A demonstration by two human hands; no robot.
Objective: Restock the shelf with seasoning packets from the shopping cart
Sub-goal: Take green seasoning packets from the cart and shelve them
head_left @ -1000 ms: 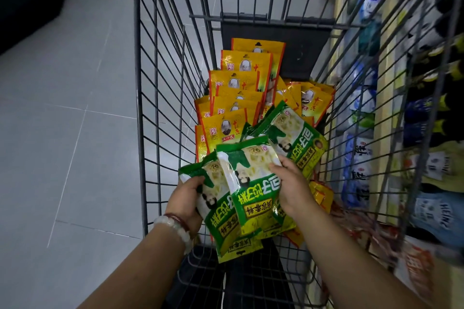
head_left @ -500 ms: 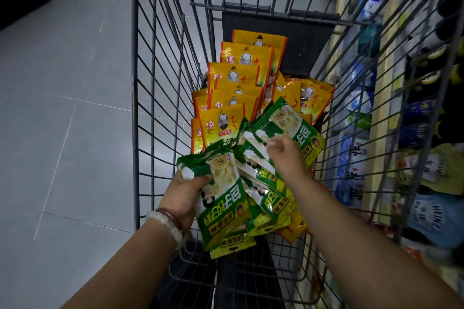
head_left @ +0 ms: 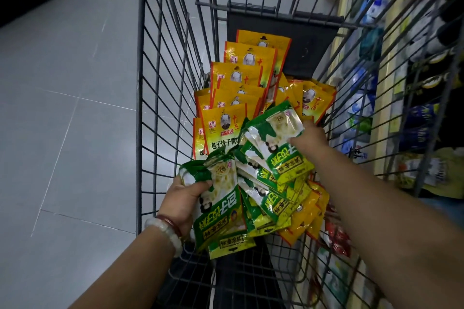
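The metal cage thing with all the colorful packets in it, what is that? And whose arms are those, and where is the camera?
That cage is a shopping cart, seen from above. The camera sits on a person's head and looks down, so the two arms you see belong to that person. No robot here.

Inside the cart stand rows of yellow seasoning packets. Nearer the person lie green seasoning packets in a loose pile.

The left hand, the one with a pale bead bracelet on the wrist, grips a bunch of green packets. The right hand grips another green packet at the top of the pile.

On the right, through the cart's wires, you can see a store shelf with other goods, too blurry to name.
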